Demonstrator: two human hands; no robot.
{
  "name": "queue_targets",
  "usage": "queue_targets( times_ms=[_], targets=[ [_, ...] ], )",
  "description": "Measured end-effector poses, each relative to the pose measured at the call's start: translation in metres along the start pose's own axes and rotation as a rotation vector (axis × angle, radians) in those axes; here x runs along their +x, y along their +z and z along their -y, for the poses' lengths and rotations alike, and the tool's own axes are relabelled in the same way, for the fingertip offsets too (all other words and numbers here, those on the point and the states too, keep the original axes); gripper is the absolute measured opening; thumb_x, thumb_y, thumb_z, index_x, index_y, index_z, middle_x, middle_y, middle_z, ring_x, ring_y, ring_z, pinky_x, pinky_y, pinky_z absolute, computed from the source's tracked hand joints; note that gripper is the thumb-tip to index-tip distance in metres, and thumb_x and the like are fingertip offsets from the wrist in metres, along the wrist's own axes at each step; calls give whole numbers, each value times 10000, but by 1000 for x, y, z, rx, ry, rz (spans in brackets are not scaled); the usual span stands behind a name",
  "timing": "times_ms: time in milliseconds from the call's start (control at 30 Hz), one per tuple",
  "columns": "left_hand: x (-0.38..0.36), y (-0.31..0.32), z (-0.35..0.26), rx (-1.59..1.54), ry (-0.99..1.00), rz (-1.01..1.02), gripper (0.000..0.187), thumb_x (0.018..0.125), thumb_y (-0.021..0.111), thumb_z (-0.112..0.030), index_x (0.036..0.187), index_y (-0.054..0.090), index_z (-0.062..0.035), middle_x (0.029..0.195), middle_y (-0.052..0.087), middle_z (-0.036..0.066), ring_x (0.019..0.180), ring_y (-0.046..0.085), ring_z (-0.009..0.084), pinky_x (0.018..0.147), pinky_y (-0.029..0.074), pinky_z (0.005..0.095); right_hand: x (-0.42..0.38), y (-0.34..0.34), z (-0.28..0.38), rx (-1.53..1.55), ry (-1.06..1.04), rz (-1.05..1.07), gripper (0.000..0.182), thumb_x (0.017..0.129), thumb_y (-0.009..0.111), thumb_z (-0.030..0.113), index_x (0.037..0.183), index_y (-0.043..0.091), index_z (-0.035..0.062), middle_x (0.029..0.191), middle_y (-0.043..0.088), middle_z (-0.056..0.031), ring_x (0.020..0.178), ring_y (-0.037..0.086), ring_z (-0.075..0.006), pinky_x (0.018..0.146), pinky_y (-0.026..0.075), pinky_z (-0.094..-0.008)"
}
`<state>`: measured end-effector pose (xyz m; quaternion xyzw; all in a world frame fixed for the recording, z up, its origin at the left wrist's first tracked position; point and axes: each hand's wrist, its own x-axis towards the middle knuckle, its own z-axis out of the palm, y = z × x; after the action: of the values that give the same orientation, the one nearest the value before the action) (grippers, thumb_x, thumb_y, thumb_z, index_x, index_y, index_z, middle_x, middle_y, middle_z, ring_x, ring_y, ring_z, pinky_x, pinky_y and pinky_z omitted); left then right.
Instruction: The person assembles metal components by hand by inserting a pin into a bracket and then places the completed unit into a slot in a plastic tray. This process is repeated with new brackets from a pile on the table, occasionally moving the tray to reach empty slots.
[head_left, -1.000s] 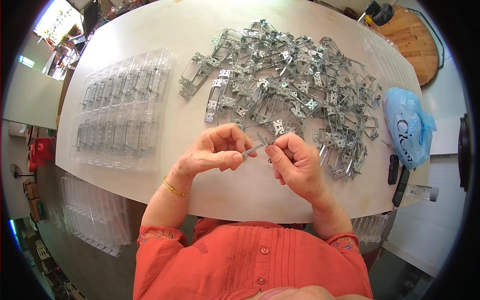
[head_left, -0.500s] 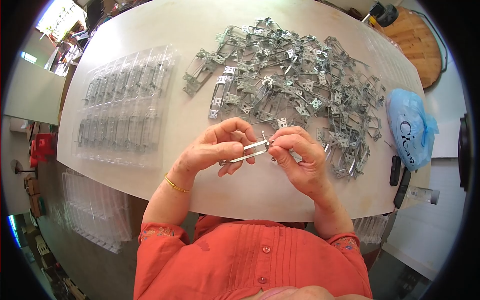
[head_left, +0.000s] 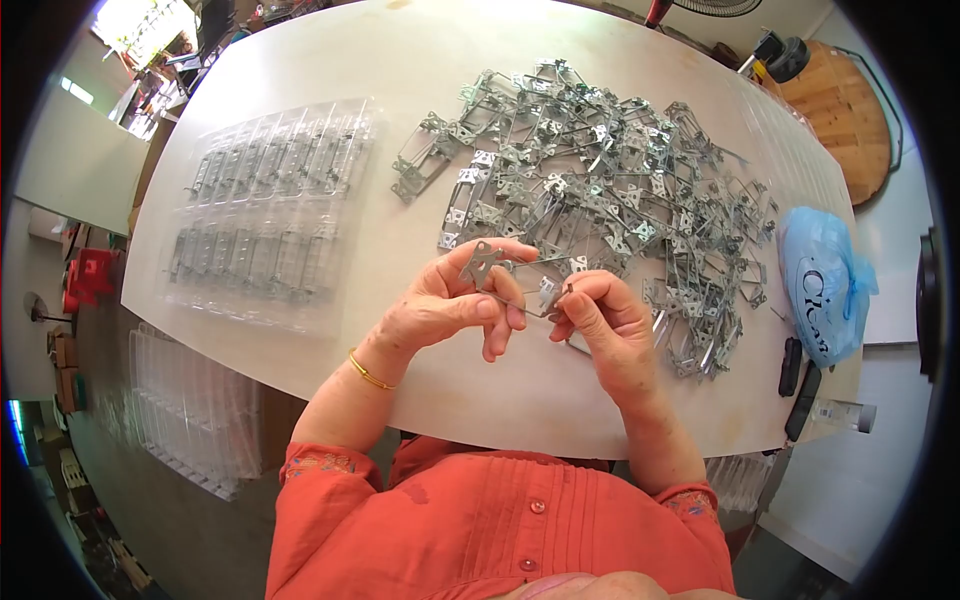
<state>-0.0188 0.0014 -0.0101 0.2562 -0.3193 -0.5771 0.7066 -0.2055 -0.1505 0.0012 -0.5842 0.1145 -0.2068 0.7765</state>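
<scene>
Both of my hands hold one thin metal bracket (head_left: 487, 266) above the table's near part. Its left end, a flat plate with holes, lies against the fingers of my left hand (head_left: 450, 300). Thumb and fingertips of my right hand (head_left: 605, 322) pinch its right end. Behind them spreads a large heap of similar metal brackets (head_left: 600, 190). To the left, a clear plastic tray (head_left: 270, 215) holds two rows of metal brackets.
A blue plastic bag (head_left: 822, 285) sits at the table's right side, with a dark object (head_left: 791, 367) and a clear bottle (head_left: 842, 414) near it. More clear trays (head_left: 190, 415) lie below the left edge. A round wooden board (head_left: 838, 120) stands beyond the right corner.
The bracket has been turned, so its holed end plate now shows at my left fingers. The view has shifted slightly, and the heap and tray appear a little lower and further right.
</scene>
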Motion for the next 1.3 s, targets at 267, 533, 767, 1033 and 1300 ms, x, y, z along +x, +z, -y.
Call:
queue_targets(
  times_ms=[267, 533, 767, 1033, 1300],
  targets=[
    [5, -17, 14, 321, 203, -98, 534, 935, 738, -397, 1256, 602, 8, 890, 663, 103, 733, 649, 186, 680, 502, 300, -5, 2, 0, -165, -17, -48, 85, 1027, 635, 114, 1047, 640, 32, 961, 605, -20, 783, 588, -64, 637, 505, -218],
    [0, -2, -1, 340, -142, -79, 415, 961, 725, -364, 1166, 646, -13, 925, 666, 37, 854, 633, 114, 712, 478, 255, -7, 11, 9, -240, 6, -111, 101, 1016, 640, 72, 1105, 648, 25, 820, 599, 29, 674, 529, -25, 588, 445, -198],
    [1, -3, 0, 422, -259, -83, 415, 944, 751, -379, 1138, 655, -25, 906, 646, 6, 800, 594, 79, 681, 452, 231, -9, 8, 9, -379, -62, -60, 92, 985, 651, 16, 1077, 661, 5, 847, 632, 21, 685, 528, -11, 586, 429, -195],
    [2, 4, -3, 465, -299, -144, 351, 931, 768, -288, 1123, 651, -19, 884, 632, -15, 766, 564, 57, 648, 445, 223, -9, 7, 9, -475, -112, -35, 110, 972, 664, 19, 1082, 653, 15, 780, 620, 22, 629, 505, -9, 545, 410, -201],
    [2, 1, 2, 827, -237, -91, 380, 851, 810, -309, 1048, 661, -20, 761, 574, -28, 647, 487, 51, 553, 367, 231, -8, 12, 22, -244, 182, 41, 202, 1027, 606, 102, 1207, 557, 25, 723, 638, -13, 604, 586, -52, 520, 450, -216]
  ],
)
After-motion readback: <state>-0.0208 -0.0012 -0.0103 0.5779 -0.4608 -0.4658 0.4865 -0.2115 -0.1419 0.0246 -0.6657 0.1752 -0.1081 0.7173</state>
